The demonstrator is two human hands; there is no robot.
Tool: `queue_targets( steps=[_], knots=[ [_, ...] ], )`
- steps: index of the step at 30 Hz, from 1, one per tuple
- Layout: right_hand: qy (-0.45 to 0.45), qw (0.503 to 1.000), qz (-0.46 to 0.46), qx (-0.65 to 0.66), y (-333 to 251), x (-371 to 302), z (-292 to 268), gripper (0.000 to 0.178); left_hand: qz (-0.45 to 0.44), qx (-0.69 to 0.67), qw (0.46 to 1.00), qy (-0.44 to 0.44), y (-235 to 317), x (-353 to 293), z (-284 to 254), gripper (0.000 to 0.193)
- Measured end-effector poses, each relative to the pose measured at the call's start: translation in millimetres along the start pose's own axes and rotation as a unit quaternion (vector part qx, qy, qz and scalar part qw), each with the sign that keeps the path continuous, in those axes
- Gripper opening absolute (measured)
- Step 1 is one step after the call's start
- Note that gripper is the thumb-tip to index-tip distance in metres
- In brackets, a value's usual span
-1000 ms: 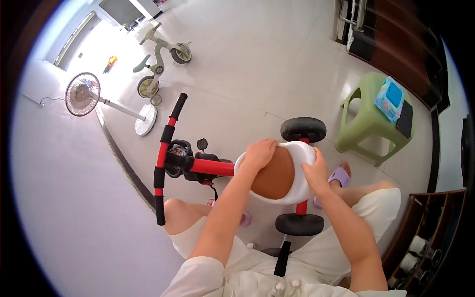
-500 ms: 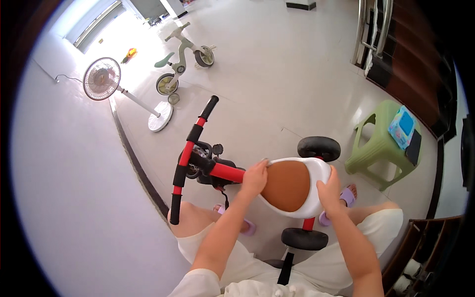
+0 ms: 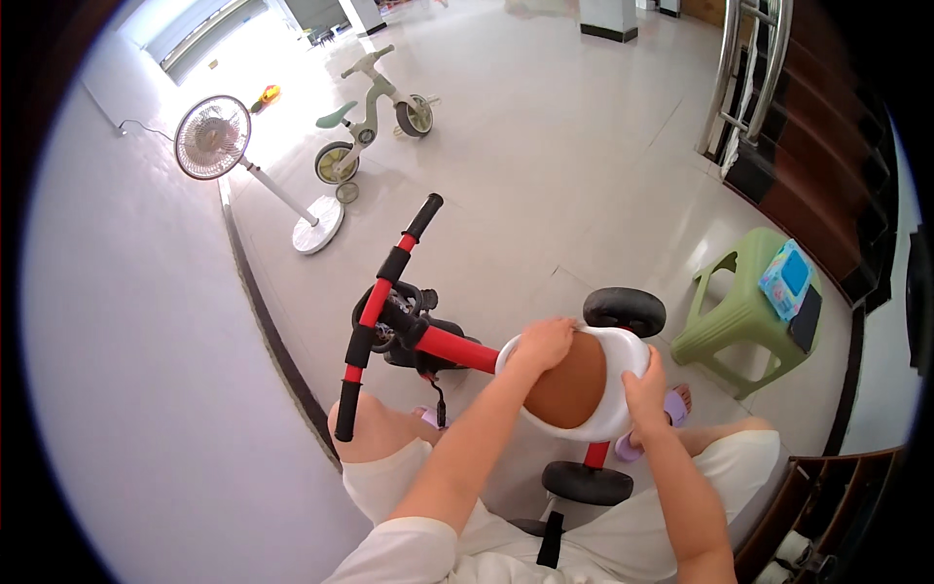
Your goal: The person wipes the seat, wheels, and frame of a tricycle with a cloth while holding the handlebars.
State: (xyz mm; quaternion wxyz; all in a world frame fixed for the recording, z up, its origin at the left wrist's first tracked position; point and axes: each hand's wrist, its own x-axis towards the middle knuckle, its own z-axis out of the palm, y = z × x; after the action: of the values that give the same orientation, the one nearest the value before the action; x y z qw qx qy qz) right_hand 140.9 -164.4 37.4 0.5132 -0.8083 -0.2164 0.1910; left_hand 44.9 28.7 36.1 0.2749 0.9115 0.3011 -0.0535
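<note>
A red and black tricycle stands between my legs, its handlebar to the left and its two rear wheels to the right. Its seat has a white shell and a brown pad. My left hand lies over the seat's far left edge, fingers bent round the rim and partly hidden. With the thumb on top, my right hand grips the seat's right rim; its other fingers go out of sight beneath. The seat covers the spot where it meets the frame.
A green stool at the right bears a blue wipes pack and a dark flat object. Beyond are a standing fan and a pale green child's bike. Stairs rise far right; a white wall runs along the left.
My left hand has moved right and farther over the seat's far edge. The seat has turned slightly under my hands. My right hand keeps hold of the right rim. The view has shifted a little.
</note>
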Motion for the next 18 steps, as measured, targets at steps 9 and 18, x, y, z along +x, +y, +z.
queue_targets(
  steps=[9, 18],
  knots=[
    [0.020, 1.000, -0.003, 0.002, 16.9, 3.6, 0.3, 0.058, -0.109, -0.083, 0.976, 0.169, -63.3, -73.2, 17.3, 0.034],
    [0.034, 0.999, 0.002, -0.001, -16.1, -11.6, -1.3, 0.054, -0.261, -0.268, 0.893, 0.252, -8.9, -152.0, 77.5, 0.041]
  ],
)
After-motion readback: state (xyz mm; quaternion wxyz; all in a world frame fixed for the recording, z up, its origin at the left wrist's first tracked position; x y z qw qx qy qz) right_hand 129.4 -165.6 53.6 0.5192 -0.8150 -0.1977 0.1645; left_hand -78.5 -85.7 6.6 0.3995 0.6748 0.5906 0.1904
